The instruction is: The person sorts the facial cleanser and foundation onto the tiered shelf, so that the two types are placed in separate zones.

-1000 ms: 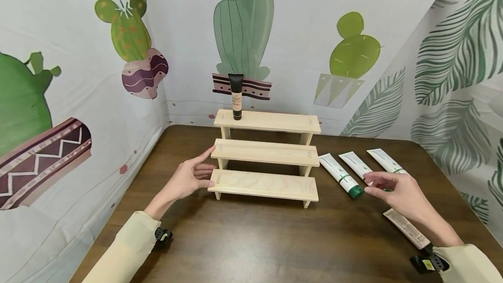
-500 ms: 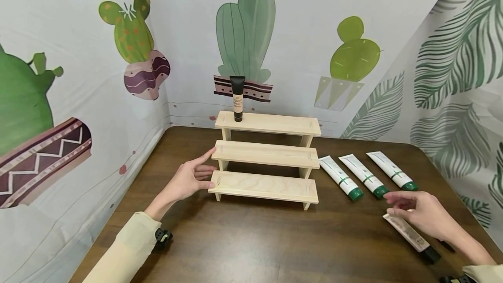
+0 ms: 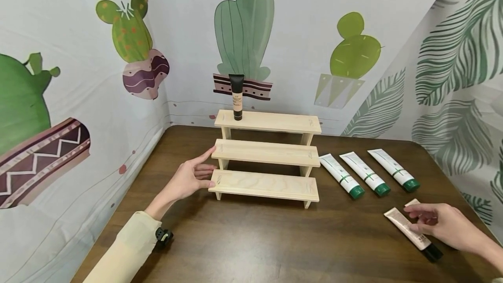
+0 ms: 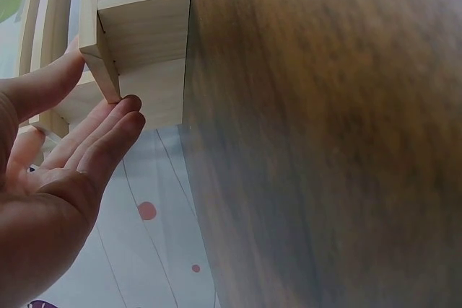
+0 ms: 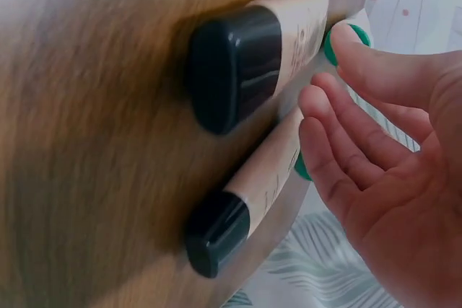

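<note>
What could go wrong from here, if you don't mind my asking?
The upright tube might topple if the left hand, touching the wooden stand, jolts it. One beige tube lies close beside its beige neighbour, so the right hand might nudge one while gripping the other.

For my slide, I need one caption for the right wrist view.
Empty right grip beside two black-capped beige tubes lying on a brown table.
</note>
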The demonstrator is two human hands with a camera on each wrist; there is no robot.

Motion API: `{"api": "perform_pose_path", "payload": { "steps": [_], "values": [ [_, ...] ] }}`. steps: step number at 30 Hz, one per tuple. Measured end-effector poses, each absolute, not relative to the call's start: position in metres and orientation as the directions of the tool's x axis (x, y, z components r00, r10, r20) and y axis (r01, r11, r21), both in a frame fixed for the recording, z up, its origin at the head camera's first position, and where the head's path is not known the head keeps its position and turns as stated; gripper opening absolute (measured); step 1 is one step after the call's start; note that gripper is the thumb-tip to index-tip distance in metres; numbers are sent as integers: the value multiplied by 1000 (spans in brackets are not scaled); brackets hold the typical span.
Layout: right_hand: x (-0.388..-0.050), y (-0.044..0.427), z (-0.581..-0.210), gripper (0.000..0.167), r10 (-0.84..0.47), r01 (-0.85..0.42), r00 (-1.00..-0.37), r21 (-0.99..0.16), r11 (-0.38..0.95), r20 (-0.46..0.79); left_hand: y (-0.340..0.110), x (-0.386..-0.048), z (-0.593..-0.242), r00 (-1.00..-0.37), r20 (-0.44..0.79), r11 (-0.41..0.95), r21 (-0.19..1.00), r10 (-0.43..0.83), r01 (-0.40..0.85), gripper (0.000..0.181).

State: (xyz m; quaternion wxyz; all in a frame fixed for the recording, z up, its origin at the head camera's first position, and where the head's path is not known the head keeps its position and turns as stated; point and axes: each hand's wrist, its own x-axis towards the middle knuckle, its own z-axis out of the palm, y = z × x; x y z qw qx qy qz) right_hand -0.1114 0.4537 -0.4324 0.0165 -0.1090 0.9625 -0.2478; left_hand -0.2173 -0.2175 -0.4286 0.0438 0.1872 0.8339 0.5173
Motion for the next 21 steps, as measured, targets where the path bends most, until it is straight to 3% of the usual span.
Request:
{"api": "perform_pose_path", "payload": {
  "steps": [5, 15, 21],
  "values": [
    [-110, 461, -434, 38, -231, -188, -972, -467, 864, -36, -218, -217, -429, -925, 126, 385, 882, 359, 270, 105],
    [-112, 467, -444, 28, -373, -332, -927, -559, 760, 44, -218, -216, -429, -925, 124, 390, 881, 360, 270, 105],
    [-115, 466, -444, 28, -395, -328, -919, -589, 739, 16, -218, -216, -429, -923, 131, 385, 881, 361, 275, 105]
  ]
}}
